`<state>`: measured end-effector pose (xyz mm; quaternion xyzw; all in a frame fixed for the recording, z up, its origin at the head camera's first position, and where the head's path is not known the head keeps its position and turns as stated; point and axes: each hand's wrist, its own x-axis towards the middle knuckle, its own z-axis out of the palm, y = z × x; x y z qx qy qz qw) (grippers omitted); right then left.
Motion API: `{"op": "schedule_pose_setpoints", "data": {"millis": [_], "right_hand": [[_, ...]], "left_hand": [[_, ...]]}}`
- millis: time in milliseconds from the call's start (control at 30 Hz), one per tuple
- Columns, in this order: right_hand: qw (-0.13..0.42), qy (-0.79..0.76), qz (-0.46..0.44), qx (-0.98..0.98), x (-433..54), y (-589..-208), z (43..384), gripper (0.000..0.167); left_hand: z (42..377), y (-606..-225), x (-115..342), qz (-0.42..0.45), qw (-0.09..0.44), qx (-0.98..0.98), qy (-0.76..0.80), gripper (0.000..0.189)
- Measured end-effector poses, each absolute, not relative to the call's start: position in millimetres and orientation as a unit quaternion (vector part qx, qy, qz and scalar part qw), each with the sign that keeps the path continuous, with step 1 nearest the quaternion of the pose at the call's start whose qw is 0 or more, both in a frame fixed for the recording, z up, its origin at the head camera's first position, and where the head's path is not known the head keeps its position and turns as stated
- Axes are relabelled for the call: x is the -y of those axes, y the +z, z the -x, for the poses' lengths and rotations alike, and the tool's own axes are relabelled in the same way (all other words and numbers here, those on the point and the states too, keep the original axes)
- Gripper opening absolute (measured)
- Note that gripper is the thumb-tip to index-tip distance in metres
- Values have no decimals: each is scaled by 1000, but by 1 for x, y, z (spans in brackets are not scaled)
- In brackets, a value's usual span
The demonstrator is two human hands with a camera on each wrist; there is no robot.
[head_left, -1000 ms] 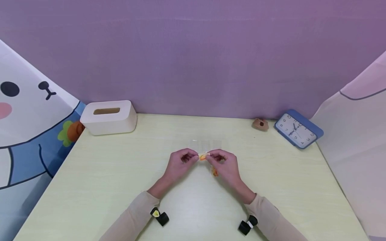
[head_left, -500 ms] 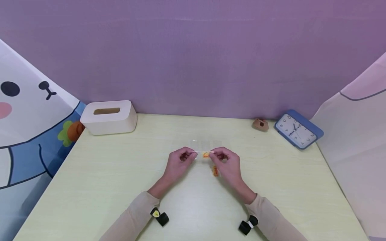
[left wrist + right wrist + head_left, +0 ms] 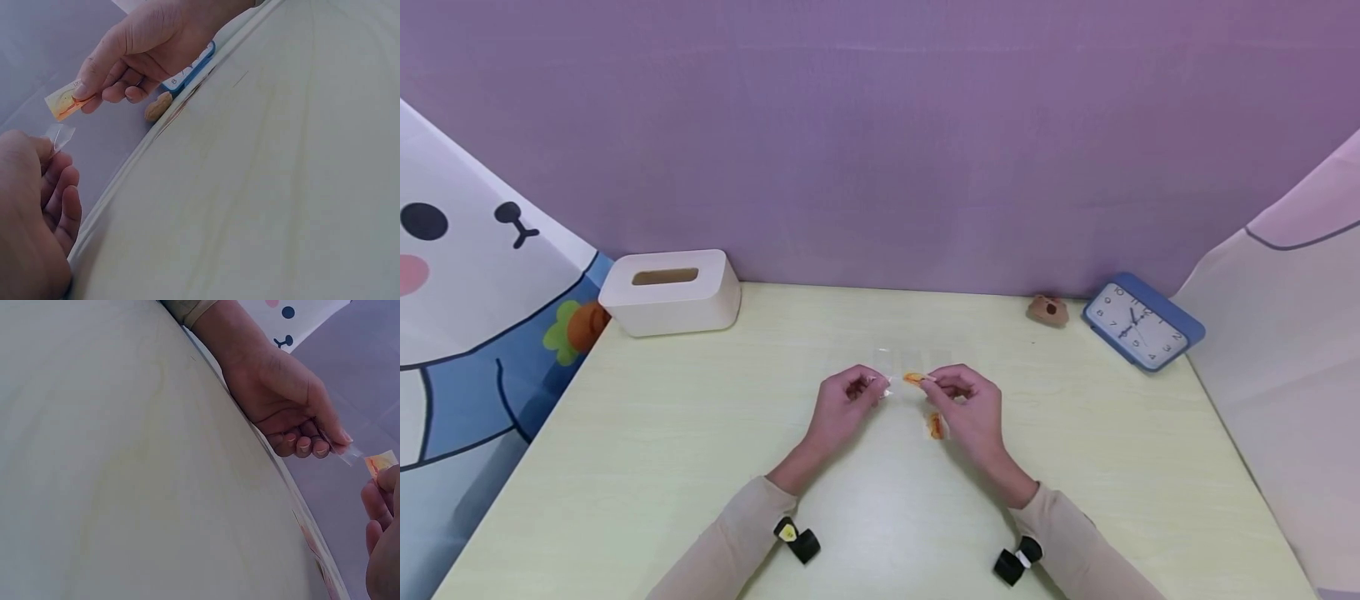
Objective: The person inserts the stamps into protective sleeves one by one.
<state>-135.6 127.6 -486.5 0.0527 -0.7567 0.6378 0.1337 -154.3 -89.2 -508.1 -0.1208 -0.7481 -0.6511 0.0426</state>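
Note:
My right hand (image 3: 967,407) pinches a small orange-and-yellow printed square (image 3: 64,102) between thumb and forefinger. Facing it, my left hand (image 3: 847,398) holds a scrap of clear film (image 3: 60,135) at its fingertips. In both wrist views a narrow gap separates the film from the square. Another orange piece with a clear surround (image 3: 936,427) lies on the table by the right hand's thumb side. Faint clear plastic pieces (image 3: 912,360) lie flat just beyond the fingertips.
A white tissue box (image 3: 677,308) stands at the back left of the pale table (image 3: 625,467). Toward the back right are a small brown animal-shaped object (image 3: 1048,310) and a blue-framed clock (image 3: 1138,323). Purple cloth (image 3: 880,150) hangs behind the table.
Both hands were together at the orange square; they have drawn slightly apart. The square has come away with the right hand, while the clear film stays in the left.

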Motion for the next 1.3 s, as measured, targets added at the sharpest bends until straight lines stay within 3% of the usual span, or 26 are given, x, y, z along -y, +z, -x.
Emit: {"op": "schedule_pose_setpoints", "data": {"millis": [767, 1300], "right_hand": [[108, 627, -73, 768, -127, -489, 136, 5], [120, 618, -84, 773, -126, -486, 134, 4]], "left_hand": [[153, -503, 89, 85, 21, 704, -705, 10], [152, -501, 88, 72, 7, 701, -710, 13]]}}
